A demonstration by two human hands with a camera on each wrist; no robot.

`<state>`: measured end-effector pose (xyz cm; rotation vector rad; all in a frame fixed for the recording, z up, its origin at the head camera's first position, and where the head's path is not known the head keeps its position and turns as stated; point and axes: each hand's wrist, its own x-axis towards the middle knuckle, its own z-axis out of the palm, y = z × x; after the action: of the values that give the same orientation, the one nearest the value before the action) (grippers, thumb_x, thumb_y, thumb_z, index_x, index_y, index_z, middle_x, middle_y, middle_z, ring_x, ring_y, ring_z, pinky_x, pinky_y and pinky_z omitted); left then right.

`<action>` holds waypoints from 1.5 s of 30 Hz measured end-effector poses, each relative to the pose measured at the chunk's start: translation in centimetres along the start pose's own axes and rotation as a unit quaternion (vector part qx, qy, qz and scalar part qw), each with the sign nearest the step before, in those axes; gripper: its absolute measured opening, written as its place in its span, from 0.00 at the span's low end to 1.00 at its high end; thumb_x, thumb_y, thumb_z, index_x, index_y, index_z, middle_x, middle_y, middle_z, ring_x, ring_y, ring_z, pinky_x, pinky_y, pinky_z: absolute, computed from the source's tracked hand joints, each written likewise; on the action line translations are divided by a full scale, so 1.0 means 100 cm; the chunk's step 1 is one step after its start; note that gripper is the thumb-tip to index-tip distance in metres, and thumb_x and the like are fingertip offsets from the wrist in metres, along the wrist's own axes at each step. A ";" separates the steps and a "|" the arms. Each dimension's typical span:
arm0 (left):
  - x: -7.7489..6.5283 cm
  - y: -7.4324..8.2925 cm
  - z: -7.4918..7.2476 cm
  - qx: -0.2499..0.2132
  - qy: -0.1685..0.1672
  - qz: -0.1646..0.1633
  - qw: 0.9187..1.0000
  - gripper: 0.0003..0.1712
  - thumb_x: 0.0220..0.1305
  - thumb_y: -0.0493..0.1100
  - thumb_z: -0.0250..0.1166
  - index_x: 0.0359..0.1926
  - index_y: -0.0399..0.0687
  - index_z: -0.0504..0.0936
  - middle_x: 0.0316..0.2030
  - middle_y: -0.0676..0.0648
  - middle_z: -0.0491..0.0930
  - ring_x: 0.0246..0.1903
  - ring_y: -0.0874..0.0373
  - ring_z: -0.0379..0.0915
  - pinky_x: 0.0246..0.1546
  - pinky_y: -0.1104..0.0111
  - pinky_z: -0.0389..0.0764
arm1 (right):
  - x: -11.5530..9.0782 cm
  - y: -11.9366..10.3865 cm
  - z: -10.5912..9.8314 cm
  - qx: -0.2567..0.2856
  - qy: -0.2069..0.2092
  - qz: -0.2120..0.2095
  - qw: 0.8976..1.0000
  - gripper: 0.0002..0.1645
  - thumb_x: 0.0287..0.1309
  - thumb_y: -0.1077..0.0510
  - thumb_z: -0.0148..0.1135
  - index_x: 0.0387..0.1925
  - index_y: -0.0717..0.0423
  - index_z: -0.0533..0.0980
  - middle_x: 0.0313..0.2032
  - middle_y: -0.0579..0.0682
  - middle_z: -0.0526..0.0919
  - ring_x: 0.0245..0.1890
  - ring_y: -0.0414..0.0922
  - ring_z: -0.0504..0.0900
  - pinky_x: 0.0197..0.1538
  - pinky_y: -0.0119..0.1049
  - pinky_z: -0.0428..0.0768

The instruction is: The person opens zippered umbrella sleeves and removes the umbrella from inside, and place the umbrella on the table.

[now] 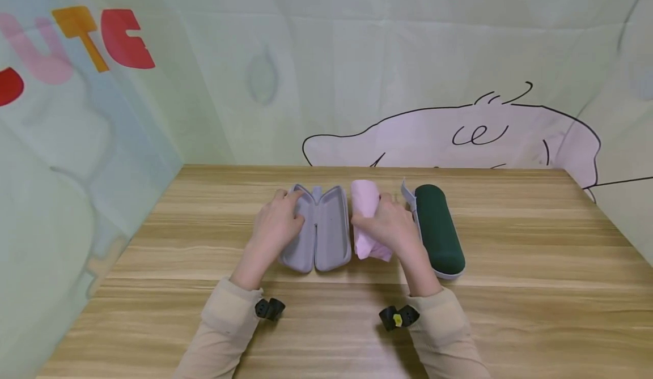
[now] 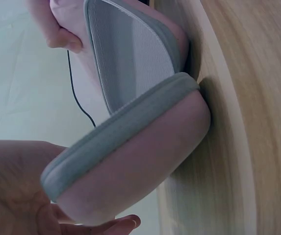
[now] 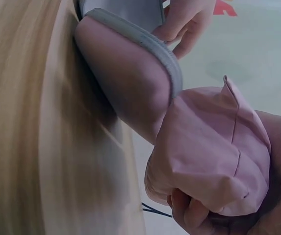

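A zippered hard case [image 1: 333,234] lies spread open on the wooden table, showing its grey lining. My left hand [image 1: 275,223] grips its left half, thumb over the rim and fingers under the outside; the left wrist view shows the pinkish shell [image 2: 140,161] tilted up. Just right of the case, my right hand [image 1: 395,226] holds a rolled pink cloth bundle [image 1: 364,195]. Its loose folded end [image 3: 209,152] faces the right wrist camera, with fingers curled beneath. Whatever may be inside the cloth is hidden.
To the right of my right hand lies a dark green elongated case [image 1: 439,229] with a grey strap [image 1: 408,195]. The wooden table [image 1: 535,288] ends at a printed fabric backdrop [image 1: 357,84] behind and at the left.
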<state>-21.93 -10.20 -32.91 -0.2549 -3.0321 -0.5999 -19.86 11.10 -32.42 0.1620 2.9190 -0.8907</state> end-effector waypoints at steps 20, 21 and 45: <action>0.001 0.000 0.001 0.004 -0.001 -0.002 1.000 0.30 0.58 0.37 0.59 0.64 0.45 0.72 0.59 0.31 0.71 0.31 0.47 0.76 0.26 0.61 0.77 | 0.006 0.007 0.013 -0.011 -0.010 0.001 1.000 0.49 0.49 0.39 0.62 0.63 0.70 0.63 0.52 0.66 0.78 0.49 0.58 0.77 0.49 0.50 0.77; 0.001 0.000 0.001 0.005 -0.002 -0.002 1.000 0.30 0.58 0.37 0.59 0.64 0.45 0.72 0.59 0.31 0.71 0.31 0.46 0.77 0.26 0.61 0.77 | 0.006 0.007 0.013 -0.013 -0.010 0.002 1.000 0.49 0.49 0.39 0.62 0.63 0.70 0.63 0.51 0.67 0.78 0.50 0.58 0.77 0.49 0.50 0.77; 0.001 -0.002 0.001 0.005 -0.012 -0.002 1.000 0.30 0.59 0.39 0.59 0.65 0.44 0.71 0.57 0.33 0.73 0.29 0.49 0.75 0.22 0.66 0.74 | 0.008 0.007 0.018 -0.035 -0.050 -0.004 0.998 0.52 0.49 0.38 0.64 0.62 0.73 0.60 0.47 0.65 0.79 0.45 0.56 0.79 0.46 0.48 0.78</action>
<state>-22.05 -10.29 -33.06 -0.2564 -3.0587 -0.5863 -20.51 10.77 -34.40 0.0979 2.8543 -0.7740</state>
